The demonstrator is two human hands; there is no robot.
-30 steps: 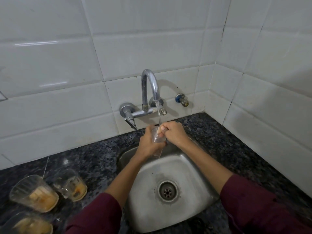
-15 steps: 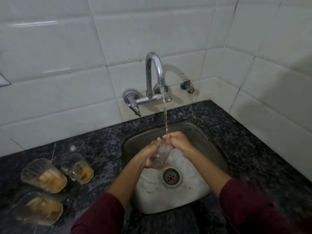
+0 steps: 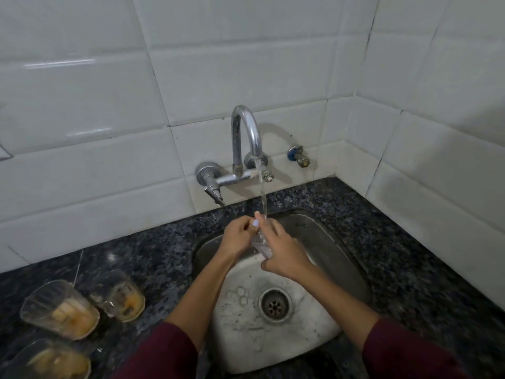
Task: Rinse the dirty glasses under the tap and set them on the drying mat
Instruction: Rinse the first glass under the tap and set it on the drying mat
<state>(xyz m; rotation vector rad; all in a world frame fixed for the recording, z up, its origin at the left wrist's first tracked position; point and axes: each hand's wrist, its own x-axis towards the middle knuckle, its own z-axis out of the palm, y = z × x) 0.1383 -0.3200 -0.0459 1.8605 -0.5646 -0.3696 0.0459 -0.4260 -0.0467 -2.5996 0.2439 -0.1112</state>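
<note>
A small clear glass (image 3: 261, 243) is held tilted over the steel sink (image 3: 336, 242), under the water stream from the chrome tap (image 3: 246, 132). My left hand (image 3: 237, 237) grips its upper end, thumb on the rim. My right hand (image 3: 284, 254) wraps round its lower end. Most of the glass is hidden between the two hands. Three dirty glasses with orange residue stand on the counter at the left: one (image 3: 58, 310), a second (image 3: 120, 296), and a third (image 3: 46, 361) at the frame's bottom edge. No drying mat is in view.
Dark speckled granite counter (image 3: 396, 242) surrounds the sink. The drain (image 3: 274, 305) sits in the basin's middle. A small blue-capped valve (image 3: 299, 155) sticks out of the white tiled wall right of the tap. The wall turns a corner at the right.
The hands and glass rose slightly toward the stream. My right hand shifted from the glass's top to its lower end, and my left thumb now lies on the rim. The view tilted.
</note>
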